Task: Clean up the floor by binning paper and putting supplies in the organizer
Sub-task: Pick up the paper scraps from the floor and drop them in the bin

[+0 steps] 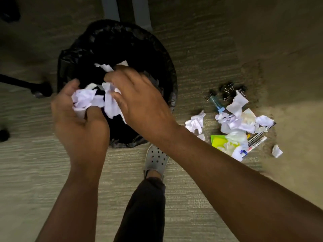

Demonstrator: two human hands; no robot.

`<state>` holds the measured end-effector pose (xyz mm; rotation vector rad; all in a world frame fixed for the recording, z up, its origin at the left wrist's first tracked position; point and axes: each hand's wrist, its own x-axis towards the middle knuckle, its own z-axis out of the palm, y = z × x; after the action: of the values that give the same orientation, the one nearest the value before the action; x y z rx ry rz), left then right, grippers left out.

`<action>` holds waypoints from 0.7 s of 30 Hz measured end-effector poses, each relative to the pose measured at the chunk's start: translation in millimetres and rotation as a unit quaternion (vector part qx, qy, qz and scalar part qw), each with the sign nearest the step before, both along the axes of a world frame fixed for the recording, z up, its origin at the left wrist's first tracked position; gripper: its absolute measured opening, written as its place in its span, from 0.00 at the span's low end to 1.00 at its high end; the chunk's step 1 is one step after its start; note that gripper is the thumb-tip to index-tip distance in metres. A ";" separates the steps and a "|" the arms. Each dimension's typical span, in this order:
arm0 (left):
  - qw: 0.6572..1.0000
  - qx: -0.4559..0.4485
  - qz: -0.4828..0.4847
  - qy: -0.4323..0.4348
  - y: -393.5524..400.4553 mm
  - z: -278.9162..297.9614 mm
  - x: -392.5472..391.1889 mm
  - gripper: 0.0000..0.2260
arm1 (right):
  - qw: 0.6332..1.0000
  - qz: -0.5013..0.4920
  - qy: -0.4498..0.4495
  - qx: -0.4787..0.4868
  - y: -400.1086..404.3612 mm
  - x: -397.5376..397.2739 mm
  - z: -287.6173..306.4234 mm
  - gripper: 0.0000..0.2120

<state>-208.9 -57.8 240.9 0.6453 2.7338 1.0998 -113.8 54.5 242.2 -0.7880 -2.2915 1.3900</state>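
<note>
Holding crumpled paper over the bin, I see both hands closed on it: the left hand cups a wad from below, and the right hand pinches a white strip just beside that wad, fingers curled around it. More white scraps lie inside the bin beyond the right fingertips. Well to the right of the grip, on the carpet, sits a pile of paper scraps mixed with supplies: black binder clips, a glue stick, pens and a green pad. 1 grey shoe stands just below the bin.
</note>
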 end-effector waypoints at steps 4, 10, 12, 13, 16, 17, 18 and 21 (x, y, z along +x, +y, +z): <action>0.984 -0.034 -0.042 -0.168 -2.8 -4.4 1.1 0.31 | 0.971 0.113 -0.185 0.104 -10.4 -1.4 -16.1 0.25; 0.990 -0.046 -0.081 -0.101 -13.8 5.9 26.0 0.27 | 0.988 0.019 -0.099 0.115 -23.6 31.3 -7.7 0.20; 0.994 -0.019 -0.111 -0.007 -15.6 12.1 49.0 0.21 | 0.991 -0.074 -0.017 0.111 -30.9 55.2 -7.1 0.15; 0.991 0.004 -0.133 0.021 -15.6 14.3 63.3 0.17 | 0.988 -0.108 -0.001 0.113 -34.6 70.9 -9.8 0.12; 0.971 0.054 -0.231 0.007 -11.5 8.8 110.9 0.13 | 0.983 -0.156 -0.045 0.081 -43.2 128.0 -36.5 0.10; 0.963 0.047 -0.265 -0.017 -8.4 1.0 125.4 0.13 | 0.981 -0.160 -0.089 0.061 -44.2 148.9 -50.4 0.10; 0.953 0.024 -0.297 -0.044 -5.0 -9.6 138.4 0.13 | 0.976 -0.154 -0.150 0.045 -44.2 169.8 -65.7 0.12; 0.921 -0.092 -0.357 -0.124 6.6 -54.0 167.3 0.16 | 0.924 -0.113 -0.364 0.013 -37.9 228.7 -115.0 0.23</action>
<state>-41.6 -51.2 186.8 1.2324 2.0576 0.6723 114.9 16.6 127.1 -1.7307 -2.5904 1.0626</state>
